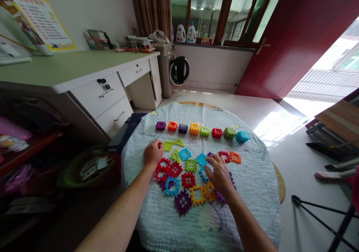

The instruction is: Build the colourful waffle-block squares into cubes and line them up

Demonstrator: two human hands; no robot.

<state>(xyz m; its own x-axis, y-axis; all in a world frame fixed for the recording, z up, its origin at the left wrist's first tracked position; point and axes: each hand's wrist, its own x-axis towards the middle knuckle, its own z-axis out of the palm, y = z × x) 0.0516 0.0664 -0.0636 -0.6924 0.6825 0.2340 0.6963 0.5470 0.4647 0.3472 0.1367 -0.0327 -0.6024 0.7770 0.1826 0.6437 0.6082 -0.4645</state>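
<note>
Your left hand (154,153) curls, contents unclear, while your right hand (221,171) sits half-open beside a blue tile (203,175) on the bench (280,184), likely light, stiff, best pinched by its notched edges.

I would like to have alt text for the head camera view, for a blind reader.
A person's curled left hand and spread right hand are at colourful notched pieces scattered on a pale cloth. Beyond them, eight small coloured stacks form a row. Behind are a desk, a washing machine and a red door.
</note>
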